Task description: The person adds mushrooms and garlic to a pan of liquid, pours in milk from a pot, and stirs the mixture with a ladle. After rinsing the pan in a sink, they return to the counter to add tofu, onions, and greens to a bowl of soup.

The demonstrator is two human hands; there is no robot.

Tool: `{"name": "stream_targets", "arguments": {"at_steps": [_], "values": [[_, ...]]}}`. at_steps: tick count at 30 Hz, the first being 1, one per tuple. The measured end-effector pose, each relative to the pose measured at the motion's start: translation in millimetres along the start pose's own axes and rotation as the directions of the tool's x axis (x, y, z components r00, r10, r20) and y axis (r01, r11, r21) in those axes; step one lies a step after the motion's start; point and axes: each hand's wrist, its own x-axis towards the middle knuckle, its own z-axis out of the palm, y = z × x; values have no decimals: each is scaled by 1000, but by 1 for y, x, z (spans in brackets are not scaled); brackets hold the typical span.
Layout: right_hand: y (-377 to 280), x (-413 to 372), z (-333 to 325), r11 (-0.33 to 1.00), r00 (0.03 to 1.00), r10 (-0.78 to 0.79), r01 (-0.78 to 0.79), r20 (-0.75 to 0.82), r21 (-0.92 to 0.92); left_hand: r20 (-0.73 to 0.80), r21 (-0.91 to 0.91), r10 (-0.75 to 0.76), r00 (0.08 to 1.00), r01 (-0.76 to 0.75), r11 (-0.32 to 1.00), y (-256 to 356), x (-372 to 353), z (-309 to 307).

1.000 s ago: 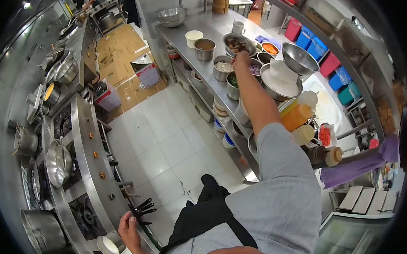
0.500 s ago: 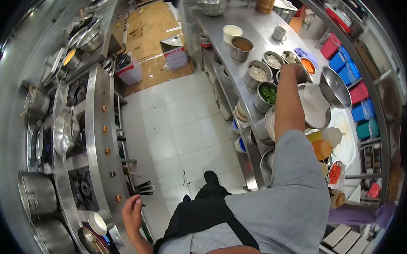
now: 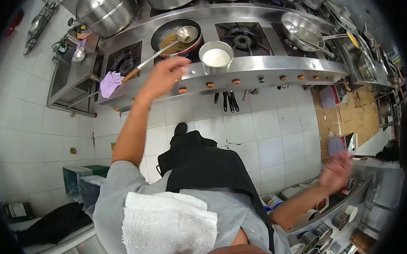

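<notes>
My left hand (image 3: 167, 74) hovers at the front of the stove, loosely open with fingers half bent, and nothing shows in it. Just beyond it is a black frying pan (image 3: 189, 42) with a brownish liquid. A ladle (image 3: 186, 34) lies in this pan, its long wooden-ended handle reaching out to the left past my wrist. To the right of my hand, a metal pot (image 3: 213, 69) of white contents stands on the stove's front ledge. My right hand (image 3: 336, 171) is out to the right, smeared by motion; whether it holds anything cannot be made out.
A purple cloth (image 3: 110, 84) hangs by the ladle's handle end. The stove (image 3: 279, 66) has several burners and knobs; a shiny wok (image 3: 300, 31) sits farther right. Behind my right arm runs a counter (image 3: 335, 228) with several metal containers. Cardboard (image 3: 365, 107) covers the floor at right.
I have turned left from the prep counter to the stove. My right arm has come away from the containers and swings at my side. My left hand is now near the frying pan.
</notes>
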Motion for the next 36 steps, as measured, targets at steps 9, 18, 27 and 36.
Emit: {"name": "stream_targets", "arguments": {"at_steps": [9, 18, 27, 36], "values": [[441, -41, 79, 150, 672, 693, -488, -261, -860, 409, -75, -539, 736, 616, 784, -291, 114, -190], [548, 3, 169, 60, 724, 633, -399, -275, -915, 515, -455, -336, 789, 584, 672, -261, 116, -165], [601, 35, 169, 158, 515, 792, -692, -329, -704, 11, 312, -129, 992, 120, 942, -302, 89, -209], [622, 42, 167, 276, 403, 896, -833, -184, -479, 536, -670, -422, 731, 672, 314, -258, 82, -151]]}}
